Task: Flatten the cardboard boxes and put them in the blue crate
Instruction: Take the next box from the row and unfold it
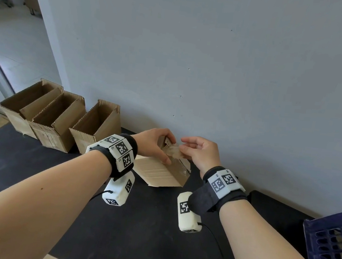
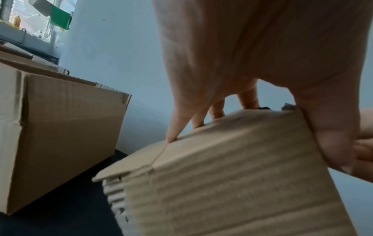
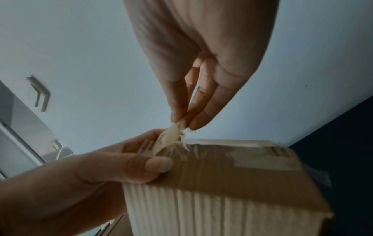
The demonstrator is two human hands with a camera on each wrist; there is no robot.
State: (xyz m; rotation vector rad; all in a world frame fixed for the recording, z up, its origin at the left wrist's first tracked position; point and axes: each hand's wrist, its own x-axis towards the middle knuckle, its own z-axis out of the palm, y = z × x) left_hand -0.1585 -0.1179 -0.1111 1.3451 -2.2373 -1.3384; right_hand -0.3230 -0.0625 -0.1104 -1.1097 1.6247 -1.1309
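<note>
A small cardboard box (image 1: 158,172) lies tilted on the black table (image 1: 33,167) near the wall. My left hand (image 1: 153,145) grips its top edge, fingers over the far side and thumb on the taped face (image 3: 232,169). My right hand (image 1: 197,151) pinches a strip of peeled tape (image 3: 171,137) at the box's upper corner, just above the left thumb (image 3: 153,166). In the left wrist view the box (image 2: 232,183) fills the lower right under my fingers (image 2: 173,127). The blue crate (image 1: 331,249) stands at the right edge.
Three open cardboard boxes (image 1: 60,121) stand in a row at the back left of the table, against the grey wall (image 1: 216,60). The nearest of them (image 2: 56,127) sits just left of the held box. Bare tabletop lies in front.
</note>
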